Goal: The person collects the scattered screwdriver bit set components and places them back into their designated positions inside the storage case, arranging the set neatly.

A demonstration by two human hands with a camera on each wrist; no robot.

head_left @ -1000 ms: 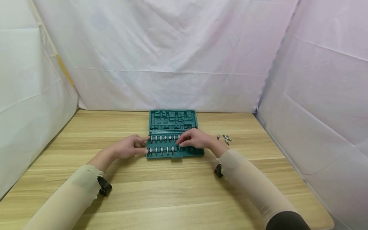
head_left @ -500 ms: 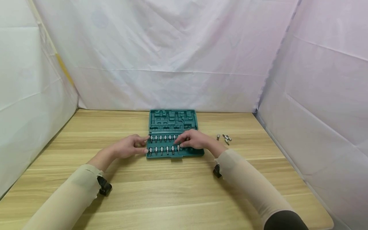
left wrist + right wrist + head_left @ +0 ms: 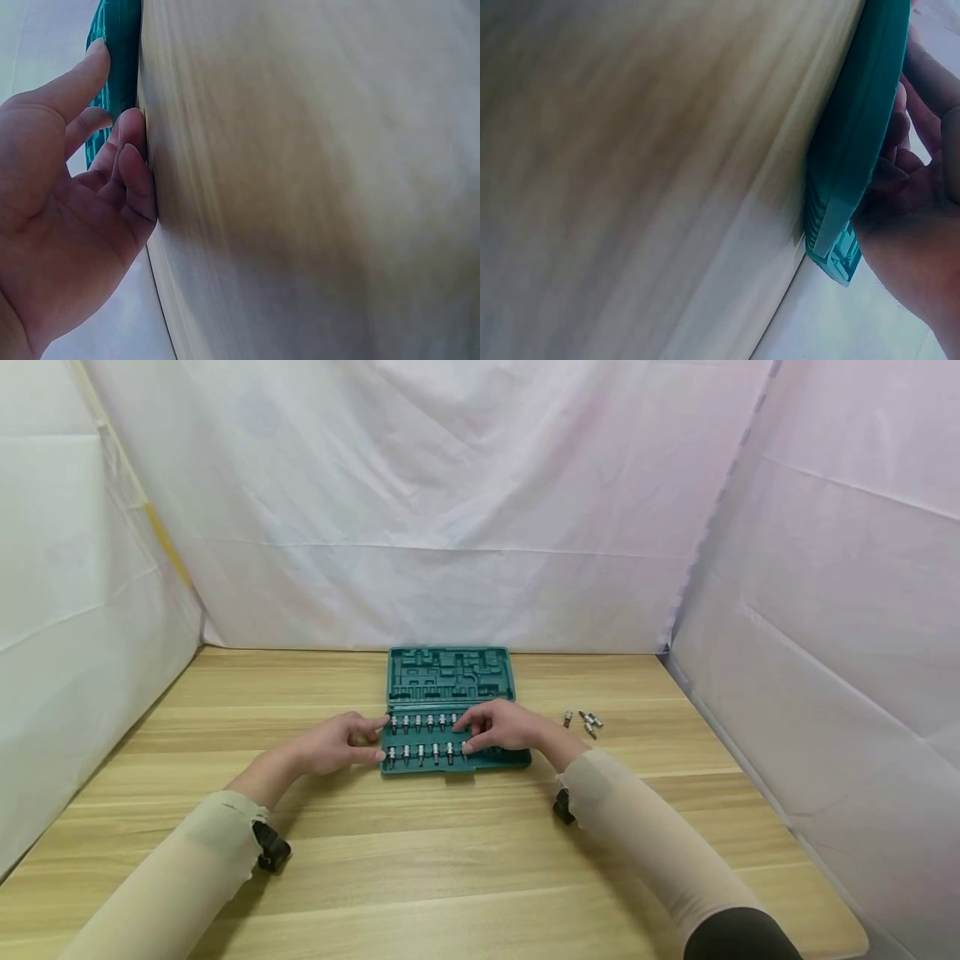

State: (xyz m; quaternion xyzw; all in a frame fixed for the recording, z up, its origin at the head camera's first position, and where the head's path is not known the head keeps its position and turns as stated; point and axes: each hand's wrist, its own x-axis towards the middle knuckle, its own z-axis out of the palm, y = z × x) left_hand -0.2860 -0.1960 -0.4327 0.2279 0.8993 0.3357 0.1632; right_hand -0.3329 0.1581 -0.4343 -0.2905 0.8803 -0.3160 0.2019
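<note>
The case (image 3: 452, 673) is teal, the table (image 3: 420, 868) streaked tan.

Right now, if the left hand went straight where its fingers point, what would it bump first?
Probably the green case: the left hand seems to be right at its edge, though depth is unclear.

R hand (image 3: 506, 725) hides pt. of case (image 3: 420, 771) & pt. of one bit (image 3: 464, 756). Loose bits (image 3: 586, 717): tips too small to ID. L-wrist view: tabletop (image 3: 300, 187) blurry, case cut off at top.
</note>
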